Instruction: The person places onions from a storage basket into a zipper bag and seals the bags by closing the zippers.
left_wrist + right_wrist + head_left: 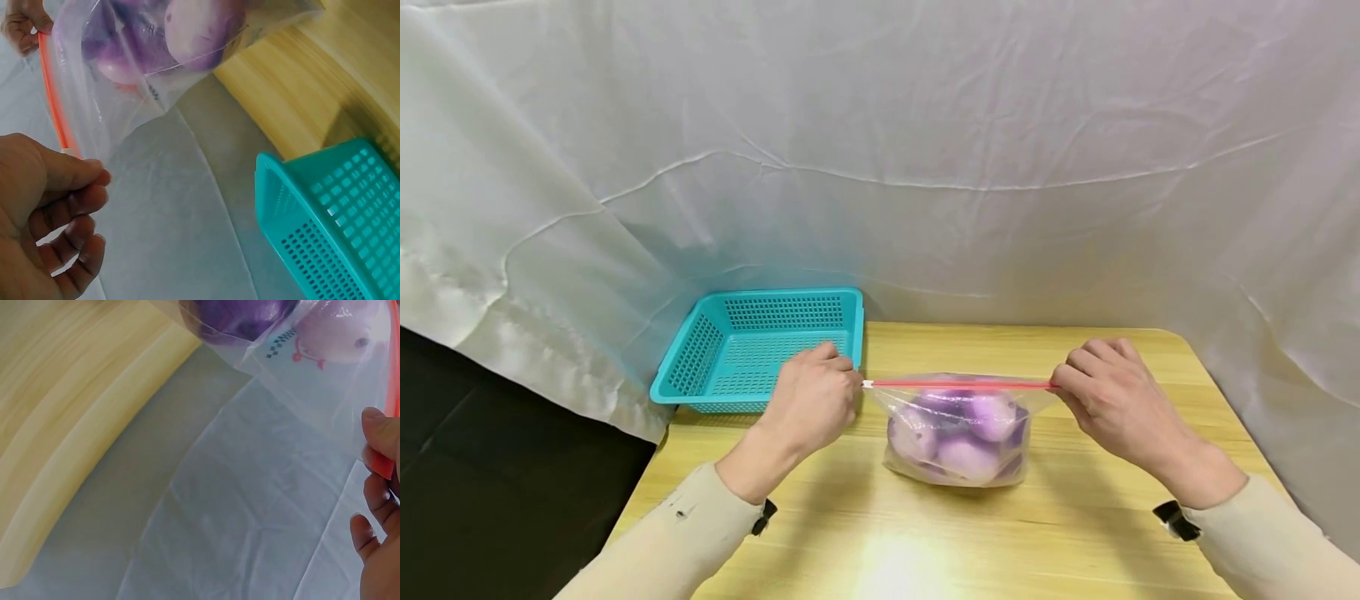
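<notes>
A clear zip bag (895,467) hangs between my two hands, its red zip strip (962,384) pulled straight. Several round purple-and-whitish vegetables (967,457), which look like turnips, fill it. My left hand (820,392) pinches the strip's left end with thumb and forefinger, beside a white slider (868,384); its other fingers are loosely bent in the left wrist view. At the opposite end, my right hand (1112,400) pinches the red strip and bag corner between thumb and forefinger. Whether the bag's bottom touches the table is hard to tell.
A turquoise perforated basket (782,293) stands at the table's back left, just behind my left hand; nothing shows inside it. The wooden table (820,517) ends at a rounded back right corner. Pale cloth (925,167) hangs behind and along the sides.
</notes>
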Tool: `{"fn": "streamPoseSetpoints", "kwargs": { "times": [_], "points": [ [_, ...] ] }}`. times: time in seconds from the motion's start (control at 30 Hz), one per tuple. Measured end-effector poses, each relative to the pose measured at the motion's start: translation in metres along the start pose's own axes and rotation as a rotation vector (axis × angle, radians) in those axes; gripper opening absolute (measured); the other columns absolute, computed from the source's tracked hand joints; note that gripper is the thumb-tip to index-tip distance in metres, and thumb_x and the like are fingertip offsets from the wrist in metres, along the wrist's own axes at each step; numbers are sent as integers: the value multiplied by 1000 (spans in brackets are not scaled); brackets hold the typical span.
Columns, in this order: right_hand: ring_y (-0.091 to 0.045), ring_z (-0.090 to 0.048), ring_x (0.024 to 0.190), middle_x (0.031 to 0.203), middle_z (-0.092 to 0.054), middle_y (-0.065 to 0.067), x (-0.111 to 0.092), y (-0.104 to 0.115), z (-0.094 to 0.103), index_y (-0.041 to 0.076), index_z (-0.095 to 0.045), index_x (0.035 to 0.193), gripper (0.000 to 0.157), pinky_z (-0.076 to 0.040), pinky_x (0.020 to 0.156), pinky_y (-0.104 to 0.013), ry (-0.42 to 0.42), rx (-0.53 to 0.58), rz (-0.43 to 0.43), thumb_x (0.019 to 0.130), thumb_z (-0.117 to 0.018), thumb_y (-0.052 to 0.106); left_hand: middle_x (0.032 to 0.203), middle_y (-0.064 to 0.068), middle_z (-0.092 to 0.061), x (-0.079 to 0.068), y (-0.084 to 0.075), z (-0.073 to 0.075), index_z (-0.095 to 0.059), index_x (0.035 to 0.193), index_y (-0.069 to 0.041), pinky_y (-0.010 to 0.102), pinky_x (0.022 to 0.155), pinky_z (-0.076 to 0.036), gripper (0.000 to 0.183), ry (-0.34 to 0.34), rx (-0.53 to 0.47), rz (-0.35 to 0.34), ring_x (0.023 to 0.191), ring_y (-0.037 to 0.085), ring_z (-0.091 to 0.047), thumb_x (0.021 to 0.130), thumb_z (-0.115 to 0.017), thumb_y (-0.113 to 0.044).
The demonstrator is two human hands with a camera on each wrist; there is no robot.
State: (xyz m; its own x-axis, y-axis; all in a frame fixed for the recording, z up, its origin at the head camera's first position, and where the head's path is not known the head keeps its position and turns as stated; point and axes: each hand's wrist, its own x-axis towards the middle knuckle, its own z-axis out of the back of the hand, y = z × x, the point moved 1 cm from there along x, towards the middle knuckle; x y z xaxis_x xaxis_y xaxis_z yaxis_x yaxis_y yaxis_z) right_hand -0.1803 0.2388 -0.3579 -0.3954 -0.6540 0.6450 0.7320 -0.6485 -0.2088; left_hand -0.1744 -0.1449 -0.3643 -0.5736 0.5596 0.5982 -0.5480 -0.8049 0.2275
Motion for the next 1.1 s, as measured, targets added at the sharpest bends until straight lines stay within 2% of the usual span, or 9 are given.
{"fn": "streamPoseSetpoints", "kwargs": {
  "times": [0.13,0.3,0.4,0.5,0.6,0.73,0.83,0.97,1.1],
  "points": [
    [-27,-52,76,75,-53,1,-1,0,-1,14,-59,81,49,-34,74,-46,-16,0,9,116,-35,38,61,-6,-61,-1,1,-4,-63,60,-18,26,50,-38,28,-56,12,-24,67,19,-52,82,-62,0],
    [-30,-53,74,73,-52,-1,-4,1,-3,11,-59,80,45,-35,74,-46,-58,13,28,115,-39,31,66,-5,-63,-5,3,-8,-68,69,-18,25,53,-38,26,-69,7,-45,66,18,-49,89,-65,-1],
    [-30,-53,73,73,-52,-1,-7,2,-3,11,-59,79,44,-36,73,-46,-81,13,33,115,-41,29,71,-5,-68,-6,2,-7,-75,78,-19,25,56,-44,20,-48,-10,-28,66,17,-53,93,-70,-7],
    [-29,-53,73,73,-52,-2,-8,2,-3,10,-59,79,43,-37,73,-47,-93,6,38,114,-43,28,84,-4,-77,-5,0,-3,-81,91,-17,27,64,-54,9,33,-78,38,74,17,-63,97,-74,-17],
    [-29,-53,73,73,-52,-2,-9,3,-3,10,-60,79,42,-38,73,-48,-103,1,45,114,-43,27,99,-2,-80,-3,0,4,-81,104,-15,35,78,-61,13,170,-218,173,87,18,-72,99,-72,-23],
    [-30,-53,73,74,-53,-3,-10,3,-3,10,-60,80,40,-38,73,-47,-115,0,50,113,-44,24,84,-3,-74,-4,4,11,-77,99,-17,38,73,-56,16,318,-496,446,74,19,-68,103,-64,-24],
    [-29,-53,73,74,-53,-3,-11,3,-3,10,-60,79,40,-37,73,-46,-120,2,48,113,-44,24,75,-1,-66,-6,7,9,-72,91,-18,33,64,-52,20,384,-773,669,63,17,-60,105,-57,-22],
    [-29,-52,73,74,-53,-2,-11,4,-3,10,-59,79,39,-36,73,-45,-130,3,44,113,-45,24,78,4,-66,-9,6,-1,-69,90,-8,30,61,-56,28,449,-1229,923,66,17,-60,108,-52,-21],
    [-29,-53,72,74,-54,-2,-11,5,-4,10,-60,79,39,-37,72,-45,-140,2,46,112,-46,23,73,2,-62,-12,0,-12,-67,87,-5,26,59,-55,39,499,-1530,1098,62,13,-56,110,-52,-32]
  ]
}}
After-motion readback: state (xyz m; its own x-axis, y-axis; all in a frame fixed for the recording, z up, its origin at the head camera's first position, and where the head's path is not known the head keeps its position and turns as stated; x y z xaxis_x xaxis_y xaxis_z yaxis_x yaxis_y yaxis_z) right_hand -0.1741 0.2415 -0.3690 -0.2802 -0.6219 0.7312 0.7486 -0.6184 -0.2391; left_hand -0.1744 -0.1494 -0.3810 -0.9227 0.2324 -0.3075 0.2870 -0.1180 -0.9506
